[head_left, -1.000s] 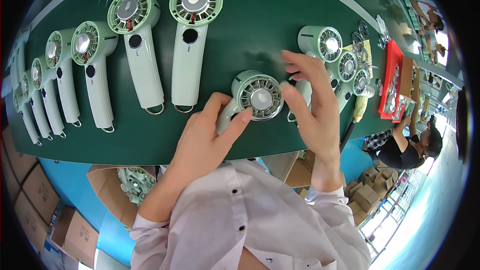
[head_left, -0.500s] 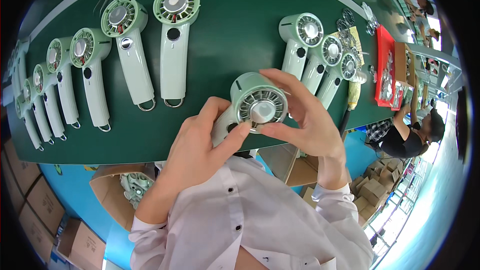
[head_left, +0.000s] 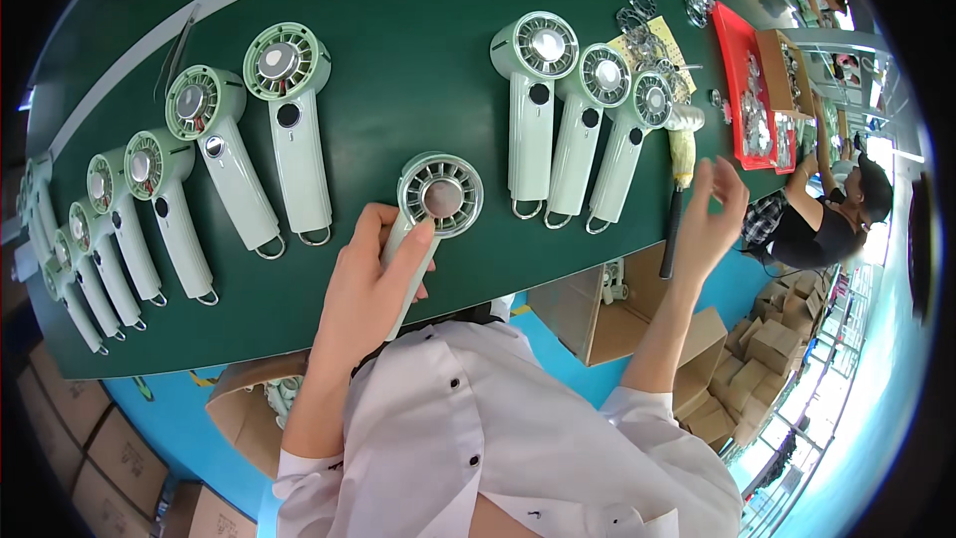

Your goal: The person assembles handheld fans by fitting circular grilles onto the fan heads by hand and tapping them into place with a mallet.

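Note:
My left hand [head_left: 363,289] is closed around the handle of a pale green handheld fan [head_left: 440,197]. Its round head faces up and shows a silver ring of blades with a shiny centre. To the right, my right hand [head_left: 715,214] is raised by the table edge, fingers apart, and holds nothing that I can see. Closest to it lies a mallet [head_left: 681,157] with a whitish head, yellow neck and black handle. Three similar fans, among them the nearest-to-centre fan [head_left: 533,110], lie between the two hands and farther back.
On the left, several pale green fans [head_left: 289,130] lie in a row, with tweezers [head_left: 177,55] behind. Clear round parts [head_left: 642,30] lie at the back right beside a red tray [head_left: 735,90]. Cardboard boxes [head_left: 607,314] stand below the green table [head_left: 398,50]. A co-worker [head_left: 807,219] sits at right.
My right hand has let go of the fan and moved right, toward the mallet. My left hand keeps the fan, now lower and farther left. The whole view has shifted.

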